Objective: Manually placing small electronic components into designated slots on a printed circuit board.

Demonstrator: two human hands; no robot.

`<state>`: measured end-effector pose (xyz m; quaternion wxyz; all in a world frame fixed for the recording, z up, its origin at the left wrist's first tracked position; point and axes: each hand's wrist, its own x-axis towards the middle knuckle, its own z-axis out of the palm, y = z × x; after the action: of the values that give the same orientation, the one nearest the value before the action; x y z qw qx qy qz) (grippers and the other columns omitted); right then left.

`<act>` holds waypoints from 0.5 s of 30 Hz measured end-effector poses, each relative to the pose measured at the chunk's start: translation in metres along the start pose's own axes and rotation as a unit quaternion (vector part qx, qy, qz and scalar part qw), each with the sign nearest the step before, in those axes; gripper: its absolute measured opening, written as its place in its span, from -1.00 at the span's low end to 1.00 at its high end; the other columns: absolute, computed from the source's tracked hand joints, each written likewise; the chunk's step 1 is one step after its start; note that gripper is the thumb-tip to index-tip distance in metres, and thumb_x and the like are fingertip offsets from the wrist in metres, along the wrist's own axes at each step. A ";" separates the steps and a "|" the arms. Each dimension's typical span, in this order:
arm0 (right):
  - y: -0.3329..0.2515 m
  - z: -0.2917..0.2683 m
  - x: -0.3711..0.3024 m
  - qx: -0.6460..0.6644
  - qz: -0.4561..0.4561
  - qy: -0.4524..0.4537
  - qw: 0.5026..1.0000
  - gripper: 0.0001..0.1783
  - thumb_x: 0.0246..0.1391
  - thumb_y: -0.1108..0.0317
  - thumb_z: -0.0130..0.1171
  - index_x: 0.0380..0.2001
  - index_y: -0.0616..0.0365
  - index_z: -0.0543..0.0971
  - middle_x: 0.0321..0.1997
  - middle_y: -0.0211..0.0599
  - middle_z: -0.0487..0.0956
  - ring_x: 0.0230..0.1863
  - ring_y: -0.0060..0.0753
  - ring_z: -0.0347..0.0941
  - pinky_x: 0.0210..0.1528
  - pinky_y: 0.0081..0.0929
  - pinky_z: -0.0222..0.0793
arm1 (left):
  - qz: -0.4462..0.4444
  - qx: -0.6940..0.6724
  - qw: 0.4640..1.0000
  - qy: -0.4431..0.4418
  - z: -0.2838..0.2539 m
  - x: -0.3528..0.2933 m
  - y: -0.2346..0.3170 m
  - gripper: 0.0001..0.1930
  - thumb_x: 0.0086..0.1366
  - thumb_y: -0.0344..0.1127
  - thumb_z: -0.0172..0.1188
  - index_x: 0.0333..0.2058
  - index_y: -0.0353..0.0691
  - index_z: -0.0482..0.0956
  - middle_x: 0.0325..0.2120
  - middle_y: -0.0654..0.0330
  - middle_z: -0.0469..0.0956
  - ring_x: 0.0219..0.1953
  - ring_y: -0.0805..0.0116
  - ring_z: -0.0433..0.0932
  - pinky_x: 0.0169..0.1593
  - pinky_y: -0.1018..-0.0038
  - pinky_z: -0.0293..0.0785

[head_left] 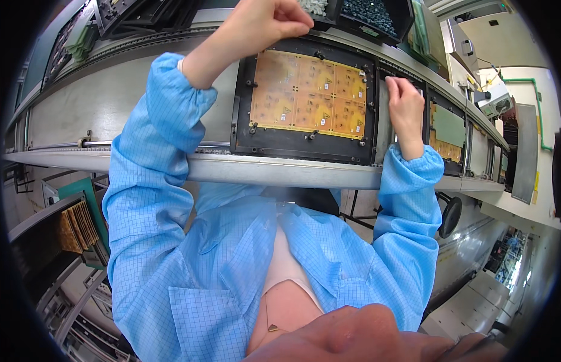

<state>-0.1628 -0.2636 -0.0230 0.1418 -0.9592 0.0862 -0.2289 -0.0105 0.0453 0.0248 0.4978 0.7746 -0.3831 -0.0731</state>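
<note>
An orange circuit board panel (313,95) divided into several sections lies in a black carrier frame (304,143), held among small black posts. Small components stand along its right side. Above the frame's far edge is my left hand (265,24), thumb and fingers pinched together beside small white parts (315,6) in a bin. Whatever sits in that pinch is too small to make out. My right hand (406,111) hovers at the frame's right edge, its fingertips also pressed together; any held part is hidden.
A black bin (407,24) of dark blue parts stands at the far side. Rightward on the line, another carrier holds an orange board with a green sheet (449,128). A metal rail (286,171) runs along the near edge. Orange boards (78,226) stand in a rack at lower left.
</note>
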 end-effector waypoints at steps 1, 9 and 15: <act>0.005 0.005 -0.004 -0.006 0.037 -0.058 0.998 -0.68 0.28 0.15 0.14 -0.29 0.20 0.68 -0.48 -0.06 0.64 -0.47 -0.13 0.60 -0.41 -0.33 0.44 | 0.005 0.001 1.000 -0.002 0.002 -0.003 -0.003 -0.86 0.28 -0.41 0.23 -0.24 -0.31 0.68 -0.27 0.13 0.69 -0.20 0.33 0.66 -0.08 0.46 0.58; -0.027 0.017 -0.009 0.254 0.056 -0.174 0.950 -0.74 0.28 0.31 0.14 -0.25 0.31 0.66 -0.48 -0.25 0.65 -0.46 -0.53 0.59 -0.41 -0.54 0.48 | -0.124 -0.111 0.976 -0.138 0.024 -0.034 -0.001 -0.87 0.24 -0.48 0.30 -0.24 -0.38 0.66 -0.36 0.24 0.63 -0.30 0.53 0.60 -0.15 0.58 0.55; -0.026 0.030 0.099 0.040 -0.192 0.054 0.979 -0.84 0.11 0.36 0.23 -0.29 0.19 0.69 -0.29 -0.13 0.66 -0.23 -0.09 0.57 -0.16 -0.29 0.47 | -0.124 -0.099 0.972 -0.171 0.032 -0.042 -0.006 -0.86 0.26 -0.51 0.26 -0.20 -0.37 0.67 -0.29 0.24 0.56 -0.24 0.46 0.61 -0.11 0.56 0.56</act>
<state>-0.0587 -0.2545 0.0007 0.1291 -0.9377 -0.1012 -0.3063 -0.0524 0.0514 -0.0069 0.4866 0.7387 -0.3546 -0.3029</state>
